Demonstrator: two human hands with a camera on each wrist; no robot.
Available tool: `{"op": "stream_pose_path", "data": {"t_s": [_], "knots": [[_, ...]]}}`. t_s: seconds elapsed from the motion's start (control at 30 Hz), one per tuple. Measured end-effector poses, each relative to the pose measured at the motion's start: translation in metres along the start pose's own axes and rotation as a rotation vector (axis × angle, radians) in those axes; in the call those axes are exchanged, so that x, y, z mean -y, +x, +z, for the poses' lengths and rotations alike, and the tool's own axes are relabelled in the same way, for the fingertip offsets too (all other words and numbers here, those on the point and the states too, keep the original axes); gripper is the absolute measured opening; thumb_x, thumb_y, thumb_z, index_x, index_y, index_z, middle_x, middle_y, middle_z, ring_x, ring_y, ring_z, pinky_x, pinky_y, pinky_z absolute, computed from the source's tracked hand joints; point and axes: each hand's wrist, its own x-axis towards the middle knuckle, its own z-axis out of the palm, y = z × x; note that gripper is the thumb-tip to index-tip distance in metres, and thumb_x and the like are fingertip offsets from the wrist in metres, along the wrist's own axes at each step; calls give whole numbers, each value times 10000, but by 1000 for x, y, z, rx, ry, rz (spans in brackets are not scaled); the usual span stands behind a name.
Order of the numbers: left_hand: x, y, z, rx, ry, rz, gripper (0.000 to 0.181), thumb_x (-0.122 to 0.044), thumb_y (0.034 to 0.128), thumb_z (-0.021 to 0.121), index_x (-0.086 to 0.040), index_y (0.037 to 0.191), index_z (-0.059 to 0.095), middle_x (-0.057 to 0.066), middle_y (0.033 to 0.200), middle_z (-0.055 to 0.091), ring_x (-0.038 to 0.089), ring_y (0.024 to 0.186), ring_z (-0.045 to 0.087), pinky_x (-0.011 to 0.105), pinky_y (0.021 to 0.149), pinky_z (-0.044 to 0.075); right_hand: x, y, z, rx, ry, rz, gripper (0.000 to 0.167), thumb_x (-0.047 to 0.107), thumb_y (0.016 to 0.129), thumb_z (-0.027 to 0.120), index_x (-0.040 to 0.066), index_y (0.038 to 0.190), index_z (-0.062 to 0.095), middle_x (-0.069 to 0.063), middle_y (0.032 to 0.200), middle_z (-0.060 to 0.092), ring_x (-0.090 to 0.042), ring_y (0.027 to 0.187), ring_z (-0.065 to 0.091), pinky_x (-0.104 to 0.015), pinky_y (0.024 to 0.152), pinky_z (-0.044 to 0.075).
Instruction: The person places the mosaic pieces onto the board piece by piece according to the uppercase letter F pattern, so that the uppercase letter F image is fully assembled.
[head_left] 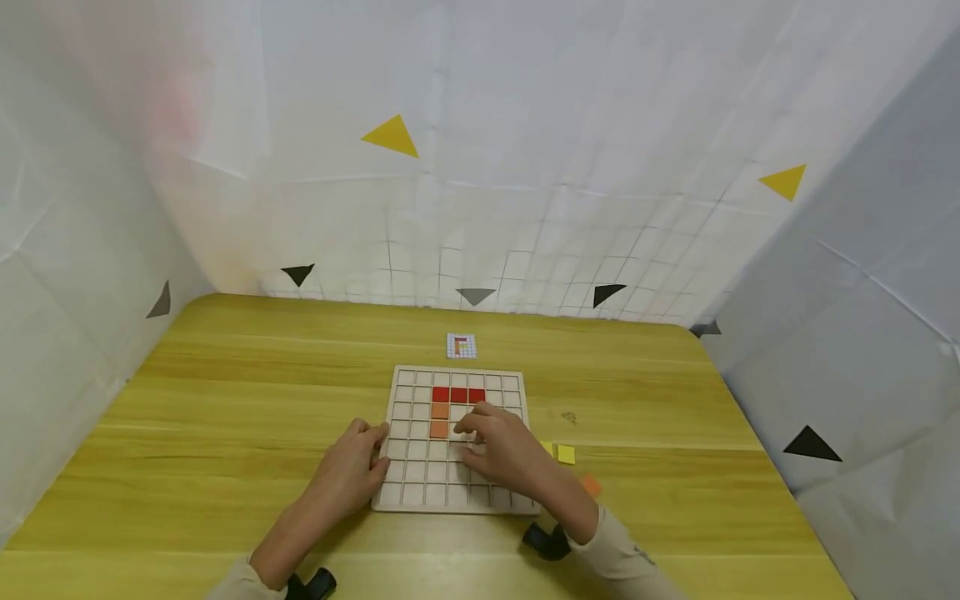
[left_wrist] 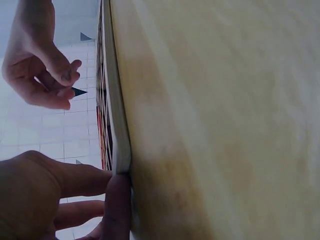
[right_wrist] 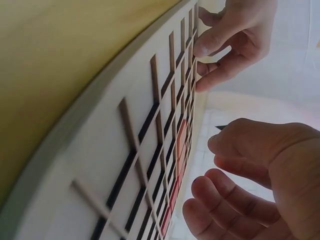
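A wooden grid board lies flat in the middle of the table. Three red tiles fill part of one row, and two orange tiles sit in the column below the leftmost red one. At the board's left edge my left hand holds the rim, its thumb against the side. My right hand hovers above the right half of the board, fingers loosely bent. No tile shows between those fingers in the right wrist view.
A small pattern card lies behind the board. To the right are a yellow tile, another partly hidden by my arm, and an orange tile. White sheeting surrounds the wooden table at the back and sides.
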Motion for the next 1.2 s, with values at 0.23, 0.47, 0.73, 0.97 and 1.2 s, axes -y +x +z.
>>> {"op": "stream_pose_path", "data": {"t_s": [0.23,0.47,0.73,0.97,1.2], "knots": [[1,0,1,1,3,-5,474,-20,853,739,76,1301,618,54,897,471,145,677,424,267,544,357,-7,-13,-5,-22,0,-10,167,77,833,773,63,996,740,-29,931,625,-166,753,605,-240,663,499],[1,-1,1,0,3,-1,473,-25,854,742,75,1300,620,53,896,474,144,681,425,266,545,357,-11,-25,-10,-40,-5,7,168,70,829,764,58,995,739,-24,938,624,-161,750,607,-223,652,497],[0,-1,1,-12,4,10,465,-26,854,744,73,1293,625,48,893,474,141,685,427,259,544,359,-17,-38,-14,-68,16,13,174,49,807,777,44,978,745,-27,879,614,-158,717,587,-222,614,484],[0,-2,1,-12,-11,21,467,-3,852,728,86,1297,616,58,908,487,137,678,433,261,545,370,-22,-49,-17,-55,16,65,199,47,791,792,64,983,744,-15,908,622,-164,739,604,-225,635,499],[0,-2,0,-10,-18,16,470,-3,857,724,81,1306,612,60,911,488,139,680,434,262,548,369,-25,-59,-19,-43,37,115,189,41,804,764,61,992,752,-15,912,628,-130,723,574,-225,621,490]]}}
